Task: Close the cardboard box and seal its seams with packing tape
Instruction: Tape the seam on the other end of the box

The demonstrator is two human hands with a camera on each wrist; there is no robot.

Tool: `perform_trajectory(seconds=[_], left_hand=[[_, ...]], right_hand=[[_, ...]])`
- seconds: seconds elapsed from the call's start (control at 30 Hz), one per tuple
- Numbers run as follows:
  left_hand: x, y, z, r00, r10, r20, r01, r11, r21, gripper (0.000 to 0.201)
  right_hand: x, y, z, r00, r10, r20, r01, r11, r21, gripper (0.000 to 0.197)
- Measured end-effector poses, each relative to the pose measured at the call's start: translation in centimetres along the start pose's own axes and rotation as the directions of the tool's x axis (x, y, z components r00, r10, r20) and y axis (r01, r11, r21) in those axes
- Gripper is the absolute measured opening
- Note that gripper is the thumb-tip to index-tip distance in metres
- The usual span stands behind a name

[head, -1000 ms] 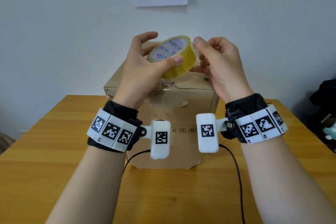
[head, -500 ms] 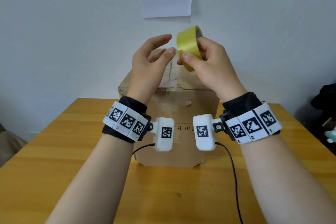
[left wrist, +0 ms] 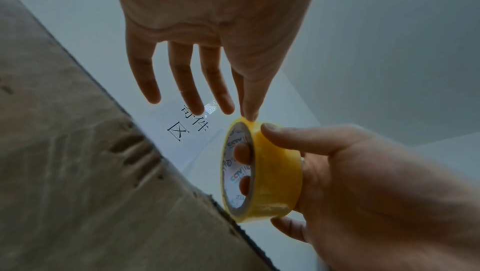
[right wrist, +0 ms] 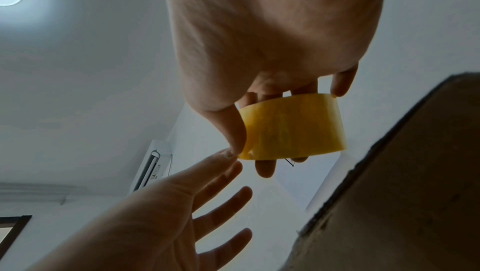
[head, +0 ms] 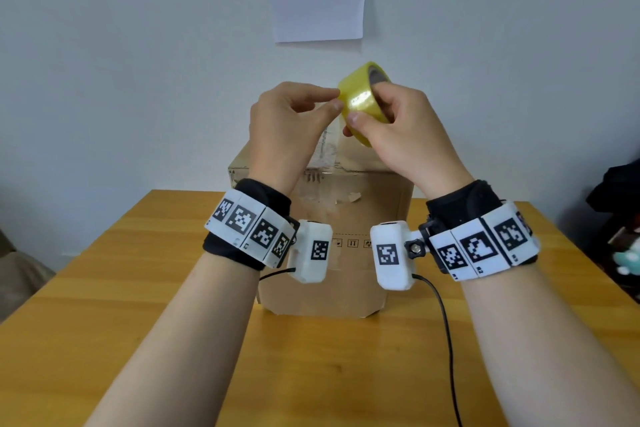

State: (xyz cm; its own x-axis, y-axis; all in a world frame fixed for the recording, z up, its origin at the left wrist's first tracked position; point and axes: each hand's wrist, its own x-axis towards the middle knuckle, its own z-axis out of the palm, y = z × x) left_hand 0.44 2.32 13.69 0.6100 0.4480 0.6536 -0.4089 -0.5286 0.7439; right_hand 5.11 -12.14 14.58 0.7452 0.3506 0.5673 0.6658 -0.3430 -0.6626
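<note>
The right hand held the roll of packing tape in the air above the cardboard box, its grip clamped on the roll: thumb on the outer yellow band, fingers hooked through the core. The left hand, at the roll's nine o'clock, had its grip apart, fingers loosely spread, with the thumb tip touching the rim of the roll, probably feeling for the loose end. The roll looked light and rigid, its outer band glossy and likely slick, so the core was the surer hold. The free end would be thin, limp and sticky, best pinched at a corner. The box stood on the wooden surface, at the roll's six o'clock, stiff but scuffed.
</note>
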Motion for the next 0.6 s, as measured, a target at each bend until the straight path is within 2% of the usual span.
perform_trajectory(seconds=[0.17, 0.3, 0.47, 0.6], left_hand=[[-0.15, 0.13, 0.21, 1.000, 0.004, -0.001, -0.004, 1.000, 0.027, 0.004], [-0.11, -0.28, 0.28, 0.999, -0.009, 0.048, 0.008, 1.000, 0.022, 0.026], [-0.25, -0.33, 0.28, 0.999, 0.038, 0.008, -0.038, 0.995, 0.092, 0.008], [0.06, -0.28, -0.08, 0.999, 0.040, 0.006, -0.041, 0.991, 0.131, 0.012]], right_hand=[[-0.37, -0.15, -0.16, 1.000, 0.009, 0.004, -0.009, 1.000, -0.008, 0.038], [-0.46, -0.11, -0.22, 1.000, 0.014, 0.003, -0.014, 1.000, -0.023, 0.041], [-0.45, -0.19, -0.15, 1.000, 0.030, 0.002, -0.030, 0.997, -0.068, 0.039], [-0.46, -0.25, -0.17, 0.999, 0.030, 0.016, -0.028, 0.996, -0.082, 0.040]])
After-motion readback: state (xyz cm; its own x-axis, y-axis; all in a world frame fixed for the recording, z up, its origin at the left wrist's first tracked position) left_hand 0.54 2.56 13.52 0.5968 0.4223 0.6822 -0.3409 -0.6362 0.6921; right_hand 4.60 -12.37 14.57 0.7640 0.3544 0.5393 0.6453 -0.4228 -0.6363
